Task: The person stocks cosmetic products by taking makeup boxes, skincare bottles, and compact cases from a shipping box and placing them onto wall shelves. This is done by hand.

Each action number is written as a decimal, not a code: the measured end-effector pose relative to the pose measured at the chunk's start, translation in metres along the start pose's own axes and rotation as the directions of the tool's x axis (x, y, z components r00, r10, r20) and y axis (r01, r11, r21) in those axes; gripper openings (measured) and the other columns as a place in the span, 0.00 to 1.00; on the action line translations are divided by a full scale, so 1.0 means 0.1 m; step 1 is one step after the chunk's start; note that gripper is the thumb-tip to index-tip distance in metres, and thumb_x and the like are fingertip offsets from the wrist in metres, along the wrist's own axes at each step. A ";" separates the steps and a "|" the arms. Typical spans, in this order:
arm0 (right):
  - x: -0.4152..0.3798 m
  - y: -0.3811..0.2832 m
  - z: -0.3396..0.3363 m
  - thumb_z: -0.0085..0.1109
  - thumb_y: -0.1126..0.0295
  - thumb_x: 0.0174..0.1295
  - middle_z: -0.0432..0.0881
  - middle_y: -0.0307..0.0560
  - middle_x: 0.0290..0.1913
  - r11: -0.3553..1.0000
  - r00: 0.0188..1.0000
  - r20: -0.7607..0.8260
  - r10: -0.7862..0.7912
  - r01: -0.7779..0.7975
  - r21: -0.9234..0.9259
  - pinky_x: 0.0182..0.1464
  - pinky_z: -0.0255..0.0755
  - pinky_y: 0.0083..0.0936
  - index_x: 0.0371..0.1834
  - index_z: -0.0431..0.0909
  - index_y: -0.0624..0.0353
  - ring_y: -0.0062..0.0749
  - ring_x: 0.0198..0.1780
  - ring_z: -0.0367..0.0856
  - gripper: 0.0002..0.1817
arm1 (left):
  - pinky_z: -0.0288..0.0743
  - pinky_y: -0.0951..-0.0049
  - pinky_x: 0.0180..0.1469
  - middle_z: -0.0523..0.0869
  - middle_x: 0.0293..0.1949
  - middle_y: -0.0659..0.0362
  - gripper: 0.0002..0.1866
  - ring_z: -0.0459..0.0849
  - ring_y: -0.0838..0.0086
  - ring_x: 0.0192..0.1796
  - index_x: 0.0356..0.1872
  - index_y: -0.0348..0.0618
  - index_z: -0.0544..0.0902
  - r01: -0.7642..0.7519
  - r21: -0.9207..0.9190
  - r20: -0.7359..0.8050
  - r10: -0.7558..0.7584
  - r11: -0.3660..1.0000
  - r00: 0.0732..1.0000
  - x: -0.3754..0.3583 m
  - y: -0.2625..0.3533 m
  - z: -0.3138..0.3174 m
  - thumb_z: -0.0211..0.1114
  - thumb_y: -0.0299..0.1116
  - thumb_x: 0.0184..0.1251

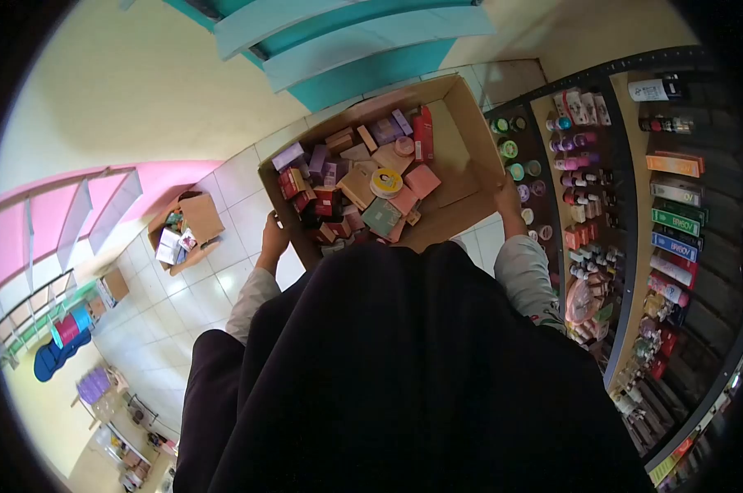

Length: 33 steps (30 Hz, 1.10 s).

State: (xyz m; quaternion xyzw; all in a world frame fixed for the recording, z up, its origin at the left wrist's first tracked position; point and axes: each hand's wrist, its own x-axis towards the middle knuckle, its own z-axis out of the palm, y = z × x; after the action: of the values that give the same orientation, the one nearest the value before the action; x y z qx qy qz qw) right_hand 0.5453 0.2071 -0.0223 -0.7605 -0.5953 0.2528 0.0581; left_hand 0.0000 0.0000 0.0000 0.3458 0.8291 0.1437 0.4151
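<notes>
Head view: shelving unit (626, 222), stocked with bottles and small boxes, along the right side. Open cardboard box (462, 156) in front of the body, above tiled floor; left hand (274, 240) grips its left side, right hand (509, 204) its right. Inside: small cartons, red carton (423, 134), round yellow-lidded tub (386, 183).

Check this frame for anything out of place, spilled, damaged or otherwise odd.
Mildly odd: in the large carton, held by the left hand and right hand, small boxes lie jumbled at mixed angles, heaped leftward with the right end bare. No spill shows; small dents or tears can't be judged.
</notes>
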 end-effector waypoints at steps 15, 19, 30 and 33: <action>0.51 -0.24 0.25 0.46 0.72 0.54 0.79 0.66 0.37 0.959 0.981 0.128 -0.149 0.175 -0.221 0.41 0.71 0.48 0.57 0.65 0.52 0.60 0.40 0.78 0.24 | 0.73 0.61 0.51 0.79 0.48 0.42 0.28 0.78 0.51 0.51 0.61 0.37 0.61 -0.012 0.005 -0.137 0.013 1.000 0.990 -0.08 0.05 0.01 0.55 0.33 0.60; 0.62 -0.46 0.21 0.48 0.71 0.55 0.79 0.65 0.37 0.952 0.964 0.183 -0.195 0.231 -0.200 0.42 0.71 0.48 0.55 0.66 0.54 0.60 0.41 0.78 0.21 | 0.73 0.60 0.51 0.80 0.47 0.42 0.29 0.78 0.51 0.51 0.63 0.39 0.60 0.003 -0.026 -0.229 -0.009 1.000 0.973 -0.07 -0.12 0.18 0.55 0.33 0.60; -0.15 -1.69 0.52 0.42 0.70 0.58 0.79 0.65 0.37 0.924 0.896 0.337 -0.289 0.353 -0.148 0.45 0.72 0.47 0.45 0.66 0.64 0.59 0.42 0.79 0.13 | 0.64 0.60 0.60 0.72 0.54 0.41 0.39 0.71 0.50 0.57 0.62 0.34 0.58 0.065 -0.221 -0.436 -0.158 0.973 0.886 -0.10 -0.76 -0.49 0.66 0.33 0.47; -0.31 -1.76 0.50 0.41 0.71 0.58 0.79 0.65 0.37 0.922 0.871 0.388 -0.301 0.369 -0.115 0.44 0.72 0.48 0.45 0.66 0.65 0.60 0.42 0.78 0.13 | 0.61 0.58 0.62 0.68 0.58 0.42 0.39 0.66 0.49 0.61 0.61 0.35 0.60 0.296 0.250 -0.764 0.000 0.922 0.645 -0.07 -0.48 -0.38 0.67 0.33 0.46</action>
State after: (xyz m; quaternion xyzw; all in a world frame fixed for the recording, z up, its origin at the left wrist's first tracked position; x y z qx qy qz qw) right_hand 0.3634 0.2175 0.0126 -0.5873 -0.7397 0.3185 -0.0809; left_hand -0.0483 -0.0376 0.0023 0.2536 0.9630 0.0877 -0.0232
